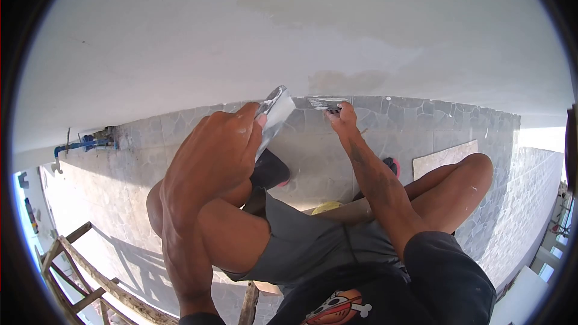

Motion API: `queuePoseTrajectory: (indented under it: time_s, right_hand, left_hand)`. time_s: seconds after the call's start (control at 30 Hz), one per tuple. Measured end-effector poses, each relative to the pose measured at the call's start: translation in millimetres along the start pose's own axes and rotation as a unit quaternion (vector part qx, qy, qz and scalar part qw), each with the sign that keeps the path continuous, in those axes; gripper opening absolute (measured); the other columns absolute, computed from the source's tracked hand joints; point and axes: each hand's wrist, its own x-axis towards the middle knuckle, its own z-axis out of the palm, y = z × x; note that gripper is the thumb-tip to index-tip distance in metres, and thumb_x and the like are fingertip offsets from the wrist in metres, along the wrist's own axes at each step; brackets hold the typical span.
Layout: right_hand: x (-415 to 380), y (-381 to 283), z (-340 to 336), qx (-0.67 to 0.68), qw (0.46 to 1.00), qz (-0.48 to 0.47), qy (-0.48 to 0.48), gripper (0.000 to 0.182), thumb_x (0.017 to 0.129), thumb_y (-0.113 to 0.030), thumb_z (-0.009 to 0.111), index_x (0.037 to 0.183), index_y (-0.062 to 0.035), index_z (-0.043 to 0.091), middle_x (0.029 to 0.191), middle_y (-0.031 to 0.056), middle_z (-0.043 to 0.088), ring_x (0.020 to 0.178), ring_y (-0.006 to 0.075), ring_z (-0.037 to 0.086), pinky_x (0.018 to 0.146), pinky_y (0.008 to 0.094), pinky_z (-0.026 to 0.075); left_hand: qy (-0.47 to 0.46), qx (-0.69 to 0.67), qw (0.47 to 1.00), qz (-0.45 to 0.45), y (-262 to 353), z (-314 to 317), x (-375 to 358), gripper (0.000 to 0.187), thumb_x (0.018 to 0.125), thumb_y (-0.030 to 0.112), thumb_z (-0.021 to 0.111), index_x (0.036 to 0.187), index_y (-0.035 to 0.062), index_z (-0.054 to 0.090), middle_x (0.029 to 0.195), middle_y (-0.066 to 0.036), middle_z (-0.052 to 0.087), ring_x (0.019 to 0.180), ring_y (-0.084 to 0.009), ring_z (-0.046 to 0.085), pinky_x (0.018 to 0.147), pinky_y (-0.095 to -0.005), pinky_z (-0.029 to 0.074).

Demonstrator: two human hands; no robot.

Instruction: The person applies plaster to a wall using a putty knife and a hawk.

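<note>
My left hand [220, 150] grips a flat metal plaster plate [274, 114], smeared white, tilted up in front of the wall. My right hand [343, 115] holds a small putty knife [322, 103] with white filler on its blade, pressed flat against the white wall [289, 30] just above the stone-tiled lower band [421, 126]. The two tools are close together but apart. My bent knees in grey shorts [313, 241] are below both hands.
A patch of greyer plaster [349, 78] shows on the wall above the knife. Blue pipe fittings [84, 143] stick out at the left. Wooden scaffold poles [90, 271] lie at the lower left. A yellow object [327, 206] sits between my legs.
</note>
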Motion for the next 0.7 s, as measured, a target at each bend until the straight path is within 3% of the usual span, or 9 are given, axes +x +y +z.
queuePoseTrajectory:
  time_s: [0.17, 0.27, 0.33, 0.43, 0.53, 0.6, 0.67, 0.7]
  right_hand:
    - [47.4, 41.6, -9.4, 0.026, 0.999, -0.037, 0.024, 0.029, 0.089, -0.006, 0.047, 0.116, 0.0051, 0.045, 0.123, 0.0210, 0.051, 0.119, 0.0354, 0.052, 0.107, 0.0560, 0.043]
    - [-7.8, -100.1, 15.5, 0.281, 0.955, 0.071, 0.070, 0.031, 0.090, -0.006, 0.045, 0.118, 0.0083, 0.043, 0.123, 0.0232, 0.050, 0.118, 0.0382, 0.052, 0.107, 0.0577, 0.043]
    - [-29.5, -167.9, 24.2, 0.363, 0.920, 0.111, 0.097, 0.033, 0.091, -0.006, 0.044, 0.119, 0.0105, 0.041, 0.123, 0.0246, 0.048, 0.118, 0.0400, 0.051, 0.107, 0.0589, 0.043]
    - [-40.8, -224.2, 30.8, 0.431, 0.882, 0.142, 0.126, 0.035, 0.091, -0.006, 0.043, 0.119, 0.0140, 0.040, 0.125, 0.0279, 0.046, 0.119, 0.0428, 0.049, 0.108, 0.0603, 0.042]
    - [-61.7, -288.7, 37.0, 0.430, 0.880, 0.151, 0.130, 0.038, 0.090, -0.006, 0.042, 0.121, 0.0156, 0.038, 0.129, 0.0305, 0.043, 0.120, 0.0438, 0.048, 0.110, 0.0596, 0.040]
    - [-67.7, -290.2, 23.6, 0.283, 0.958, 0.046, 0.024, 0.040, 0.090, -0.006, 0.043, 0.123, 0.0164, 0.037, 0.132, 0.0313, 0.042, 0.122, 0.0450, 0.047, 0.111, 0.0584, 0.038]
    - [-81.1, -308.6, 20.3, 0.311, 0.950, 0.025, 0.005, 0.041, 0.088, -0.004, 0.043, 0.123, 0.0172, 0.037, 0.133, 0.0313, 0.042, 0.124, 0.0458, 0.045, 0.113, 0.0572, 0.037]
    - [-96.5, -340.7, 25.1, 0.412, 0.908, 0.057, 0.039, 0.042, 0.087, -0.003, 0.043, 0.123, 0.0176, 0.037, 0.134, 0.0309, 0.042, 0.125, 0.0459, 0.045, 0.113, 0.0566, 0.037]
  left_hand:
    - [0.018, -0.001, 1.000, 0.023, -6.8, 1.6, 1.5, 0.024, 0.098, 0.016, 0.046, 0.088, -0.0035, 0.056, 0.065, -0.027, 0.054, 0.063, -0.0476, 0.052, 0.063, -0.0513, 0.041]
    - [0.014, -0.014, 1.000, 0.023, -4.6, 0.3, 3.1, 0.024, 0.098, 0.016, 0.046, 0.089, -0.0037, 0.056, 0.064, -0.028, 0.054, 0.062, -0.0478, 0.052, 0.062, -0.0514, 0.041]
    - [0.003, -0.004, 1.000, 0.021, -1.5, -1.2, 3.0, 0.024, 0.098, 0.016, 0.046, 0.089, -0.0038, 0.056, 0.064, -0.028, 0.054, 0.062, -0.0477, 0.052, 0.062, -0.0511, 0.041]
    - [0.003, 0.000, 1.000, 0.025, 0.3, 0.1, 3.9, 0.025, 0.099, 0.016, 0.045, 0.089, -0.0040, 0.056, 0.064, -0.028, 0.054, 0.062, -0.0476, 0.053, 0.061, -0.0507, 0.041]
    - [0.000, -0.001, 1.000, 0.024, 2.9, 1.9, 5.1, 0.026, 0.099, 0.017, 0.045, 0.089, -0.0040, 0.056, 0.064, -0.028, 0.054, 0.061, -0.0473, 0.052, 0.061, -0.0502, 0.041]
    - [-0.003, -0.002, 1.000, 0.023, 4.2, 3.4, 4.8, 0.027, 0.100, 0.018, 0.045, 0.089, -0.0041, 0.056, 0.063, -0.027, 0.053, 0.060, -0.0467, 0.052, 0.060, -0.0494, 0.041]
    - [-0.004, -0.003, 1.000, 0.021, 2.5, 3.9, 3.5, 0.028, 0.101, 0.018, 0.045, 0.089, -0.0043, 0.056, 0.062, -0.026, 0.053, 0.058, -0.0457, 0.050, 0.059, -0.0482, 0.041]
    - [0.007, -0.007, 1.000, 0.021, 1.0, 3.7, 2.6, 0.028, 0.101, 0.019, 0.045, 0.089, -0.0045, 0.056, 0.061, -0.026, 0.052, 0.058, -0.0450, 0.050, 0.058, -0.0477, 0.041]
